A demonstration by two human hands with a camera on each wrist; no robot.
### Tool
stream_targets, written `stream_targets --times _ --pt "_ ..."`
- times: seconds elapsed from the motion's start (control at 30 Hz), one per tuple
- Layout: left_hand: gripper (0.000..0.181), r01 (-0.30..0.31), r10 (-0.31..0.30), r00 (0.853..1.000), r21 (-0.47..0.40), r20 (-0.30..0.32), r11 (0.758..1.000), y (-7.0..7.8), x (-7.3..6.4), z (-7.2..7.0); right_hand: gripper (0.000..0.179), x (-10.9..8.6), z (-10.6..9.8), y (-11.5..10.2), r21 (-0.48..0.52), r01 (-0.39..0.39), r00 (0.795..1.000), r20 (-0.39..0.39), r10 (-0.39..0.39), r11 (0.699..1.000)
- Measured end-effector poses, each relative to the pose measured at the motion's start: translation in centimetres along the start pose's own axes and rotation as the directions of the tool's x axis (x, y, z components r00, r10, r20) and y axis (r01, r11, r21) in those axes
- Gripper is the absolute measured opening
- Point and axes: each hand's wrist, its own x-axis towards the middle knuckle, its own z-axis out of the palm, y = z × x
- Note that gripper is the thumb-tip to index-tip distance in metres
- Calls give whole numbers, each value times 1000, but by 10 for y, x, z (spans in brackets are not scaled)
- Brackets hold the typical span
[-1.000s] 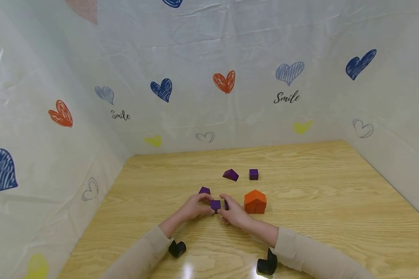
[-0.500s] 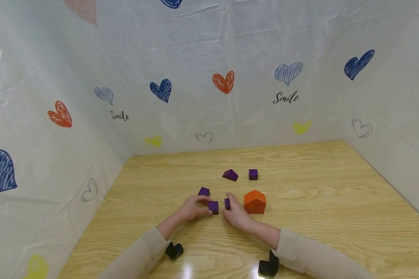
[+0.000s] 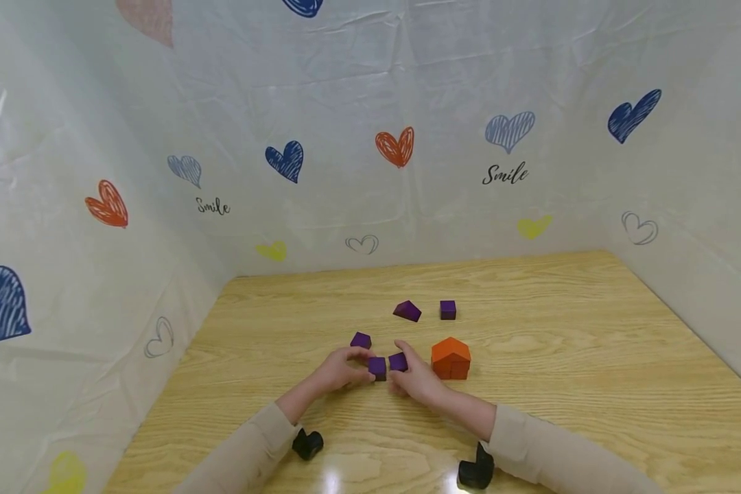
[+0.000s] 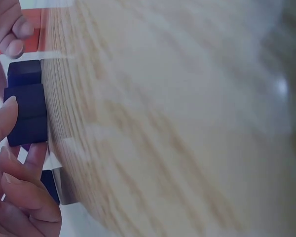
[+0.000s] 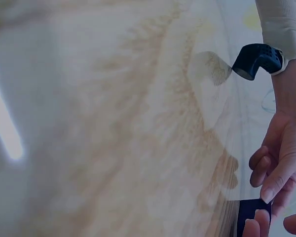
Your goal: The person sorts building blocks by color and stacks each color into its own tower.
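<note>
My left hand (image 3: 341,369) pinches a purple block (image 3: 377,368) between thumb and fingers, low over the table. My right hand (image 3: 421,377) grips a second purple block (image 3: 398,361), with a narrow gap between the two in the head view. In the left wrist view the left thumb lies on the front of the dark-looking block (image 4: 27,116), and the other block (image 4: 24,71) shows just behind it. The right wrist view catches the left hand (image 5: 286,153) on its block (image 5: 246,210), with right fingertips (image 5: 251,229) overlapping it.
A purple block (image 3: 361,340) lies behind the left hand. Further back are a purple wedge-like block (image 3: 407,311) and a purple cube (image 3: 447,310). An orange house-shaped block stack (image 3: 451,359) stands right of the right hand. Heart-printed sheeting (image 3: 438,206) walls the table's back and sides.
The right hand's block has turned, so a wider face shows, and it now sits nearer the left block. The left hand has shifted its block slightly left. The other blocks stay put.
</note>
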Motion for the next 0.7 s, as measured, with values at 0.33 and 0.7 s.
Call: stream_targets --times 0.33,0.7 --pt "37 7 -7 1000 -16 6 1000 0 1 -1 64 3 0 4 -66 -40 999 -25 39 997" --pt "37 -2 2 1000 -9 10 1000 -2 1 -1 48 4 2 6 -31 -29 999 -21 28 999"
